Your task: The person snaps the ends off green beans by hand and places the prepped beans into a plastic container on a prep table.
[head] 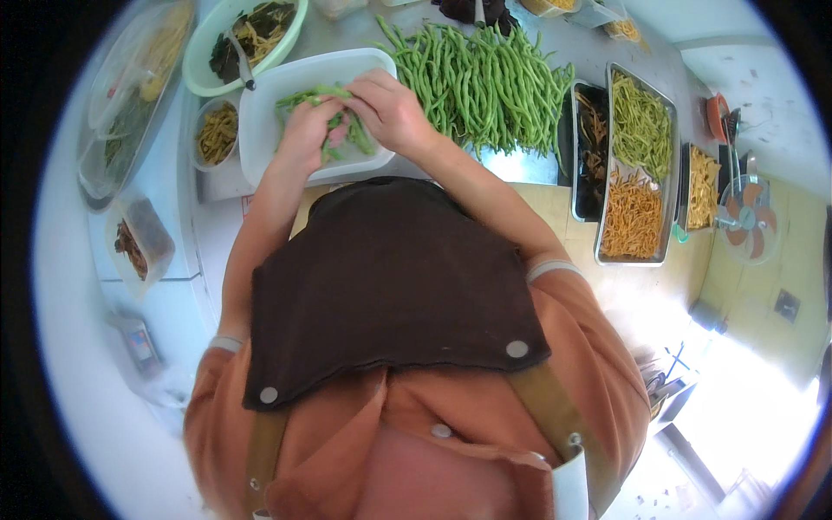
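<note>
Over a white plastic tub (252, 133), my left hand (307, 130) and my right hand (389, 107) meet with green beans (335, 91) between their fingers. Cut or snapped bean pieces (359, 138) lie in the tub under the hands. Some of them are hidden by my fingers, and a small pink patch among them is too blurred to name. Just right of the tub, a large heap of whole long green beans (481, 84) is spread on the metal worktop (348, 36).
At upper left a pale green bowl (195, 68) holds dark food and a spoon handle (242, 60). A small plastic tub of pickled greens (216, 133) stands beside it. Metal trays (664, 221) of cut vegetables run along the right. A fan (747, 218) is farther right.
</note>
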The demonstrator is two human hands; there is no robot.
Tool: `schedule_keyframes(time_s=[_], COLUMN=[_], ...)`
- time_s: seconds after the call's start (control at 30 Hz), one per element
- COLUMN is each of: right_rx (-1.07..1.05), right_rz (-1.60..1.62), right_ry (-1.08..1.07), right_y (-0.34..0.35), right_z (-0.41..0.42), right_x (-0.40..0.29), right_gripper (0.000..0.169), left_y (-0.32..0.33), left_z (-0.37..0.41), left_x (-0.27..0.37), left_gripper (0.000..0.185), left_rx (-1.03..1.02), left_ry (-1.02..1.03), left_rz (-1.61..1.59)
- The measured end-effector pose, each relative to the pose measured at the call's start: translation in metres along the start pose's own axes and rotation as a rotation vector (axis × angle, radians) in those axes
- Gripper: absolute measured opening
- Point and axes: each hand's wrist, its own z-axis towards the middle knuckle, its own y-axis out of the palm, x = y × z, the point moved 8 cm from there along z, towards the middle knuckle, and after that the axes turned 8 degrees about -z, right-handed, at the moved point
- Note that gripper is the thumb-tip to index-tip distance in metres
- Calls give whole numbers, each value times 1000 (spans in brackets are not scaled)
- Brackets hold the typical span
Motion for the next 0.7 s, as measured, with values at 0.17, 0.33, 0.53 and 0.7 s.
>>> schedule_keyframes(time_s=[0.17,0.33,0.53,0.7], right_rx=[-150,-63,-86,51], right_rz=[-220,-1029,-832,-647], right_ry=[288,875,1090,926], right_y=[-5,-151,-194,-224], right_z=[-19,-76,-123,-107], right_x=[42,175,232,211], right_gripper=[23,17,35,35], left_y=[-68,-105,-62,-13], left_z=[1,-9,2,16], left_x=[4,-16,-18,0], left_gripper=[18,21,23,26], left_rx=[207,208,93,-25], left_ry=[18,-22,-19,-3], left_rz=[241,-72,-103,-22])
